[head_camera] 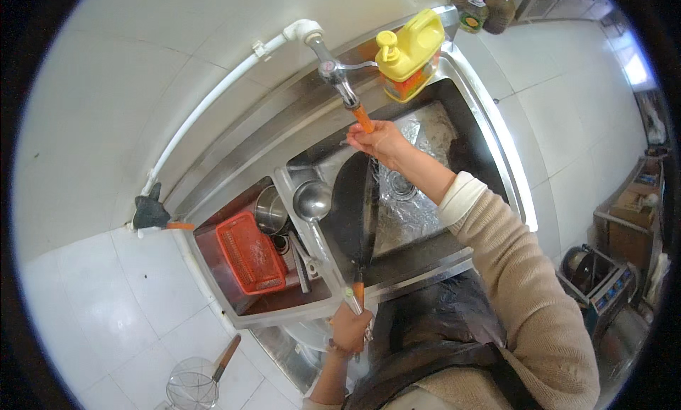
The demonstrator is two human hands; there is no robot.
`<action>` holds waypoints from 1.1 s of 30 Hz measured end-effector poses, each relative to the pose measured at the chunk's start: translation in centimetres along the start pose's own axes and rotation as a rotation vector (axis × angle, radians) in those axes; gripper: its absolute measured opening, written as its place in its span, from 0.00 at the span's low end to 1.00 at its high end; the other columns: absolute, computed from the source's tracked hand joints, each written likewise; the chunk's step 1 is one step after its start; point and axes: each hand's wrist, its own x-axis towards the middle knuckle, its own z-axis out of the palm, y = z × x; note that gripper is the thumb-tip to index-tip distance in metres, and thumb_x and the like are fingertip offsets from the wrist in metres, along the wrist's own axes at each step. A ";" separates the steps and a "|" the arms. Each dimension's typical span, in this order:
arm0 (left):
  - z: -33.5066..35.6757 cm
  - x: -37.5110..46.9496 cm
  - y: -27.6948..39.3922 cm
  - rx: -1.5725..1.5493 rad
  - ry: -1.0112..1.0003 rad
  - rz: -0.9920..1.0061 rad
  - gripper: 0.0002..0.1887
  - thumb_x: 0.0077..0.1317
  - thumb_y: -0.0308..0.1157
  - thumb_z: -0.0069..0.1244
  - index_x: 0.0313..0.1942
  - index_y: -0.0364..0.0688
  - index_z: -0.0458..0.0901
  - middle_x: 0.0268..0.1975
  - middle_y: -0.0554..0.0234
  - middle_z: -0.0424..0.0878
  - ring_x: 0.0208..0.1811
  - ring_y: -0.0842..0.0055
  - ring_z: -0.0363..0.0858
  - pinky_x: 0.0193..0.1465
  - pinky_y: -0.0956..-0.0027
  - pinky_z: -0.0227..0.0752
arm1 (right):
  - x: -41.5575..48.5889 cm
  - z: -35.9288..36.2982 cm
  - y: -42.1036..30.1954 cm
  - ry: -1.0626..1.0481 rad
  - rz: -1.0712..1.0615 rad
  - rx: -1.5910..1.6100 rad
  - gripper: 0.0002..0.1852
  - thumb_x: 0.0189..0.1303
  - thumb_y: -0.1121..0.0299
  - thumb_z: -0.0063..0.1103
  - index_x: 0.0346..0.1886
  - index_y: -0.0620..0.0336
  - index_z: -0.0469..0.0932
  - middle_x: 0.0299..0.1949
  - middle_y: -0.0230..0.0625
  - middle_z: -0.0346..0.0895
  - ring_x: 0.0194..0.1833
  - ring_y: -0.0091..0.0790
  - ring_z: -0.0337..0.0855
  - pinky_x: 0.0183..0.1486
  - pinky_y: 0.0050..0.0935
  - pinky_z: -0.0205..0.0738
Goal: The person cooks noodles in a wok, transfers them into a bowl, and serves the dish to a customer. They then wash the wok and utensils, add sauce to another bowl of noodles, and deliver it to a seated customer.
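My right hand [379, 142] is at the lower end of an orange hose [363, 117] fitted to the tap [335, 75], its fingers curled around it. Below it a black wok [348, 208] stands tilted on edge in the larger sink basin [420, 218]. My left hand [351, 327] grips the wok's wooden handle [359, 292] at the near rim. A metal ladle [312, 200] rests with its bowl over the divider beside the wok, and its handle also runs down into my left hand. Clear plastic film [412, 184] lies around the drain.
A yellow pump jug [409, 59] stands on the back right corner of the sink. The smaller basin holds a red plastic basket [250, 253] and a steel pot [270, 210]. A wire strainer [192, 383] is at lower left. Oil bottles [473, 13] stand beyond the sink.
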 end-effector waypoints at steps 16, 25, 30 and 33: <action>7.7 4.5 7.0 1.040 0.055 0.127 0.43 0.57 0.34 0.52 0.67 0.27 0.46 0.37 0.41 0.78 0.31 0.56 0.83 0.32 0.59 0.78 | -20.2 -1.9 5.3 -0.234 0.523 -0.574 0.24 0.67 0.50 0.47 0.42 0.66 0.76 0.31 0.43 0.82 0.29 0.35 0.85 0.27 0.26 0.77; 5.9 4.3 12.4 0.546 -0.066 0.076 0.58 0.56 0.66 0.48 0.64 0.18 0.47 0.47 0.23 0.76 0.50 0.46 0.79 0.53 0.58 0.73 | -17.8 -3.3 5.5 0.034 0.232 -0.817 0.25 0.62 0.54 0.47 0.25 0.71 0.78 0.20 0.49 0.79 0.28 0.42 0.85 0.32 0.38 0.78; 4.0 5.6 12.0 0.340 -0.160 0.151 0.56 0.56 0.67 0.48 0.62 0.19 0.53 0.45 0.28 0.78 0.50 0.49 0.79 0.54 0.61 0.72 | -11.7 -1.9 -0.1 -0.004 0.337 -0.066 0.12 0.66 0.63 0.48 0.38 0.65 0.70 0.31 0.42 0.80 0.29 0.34 0.83 0.31 0.32 0.82; 3.6 6.7 9.6 0.301 -0.245 0.034 0.42 0.56 0.55 0.55 0.55 0.22 0.63 0.37 0.34 0.81 0.42 0.53 0.83 0.46 0.61 0.75 | -9.9 -0.9 -1.8 -0.015 0.214 0.135 0.10 0.67 0.67 0.46 0.38 0.66 0.70 0.31 0.43 0.78 0.33 0.38 0.83 0.36 0.33 0.83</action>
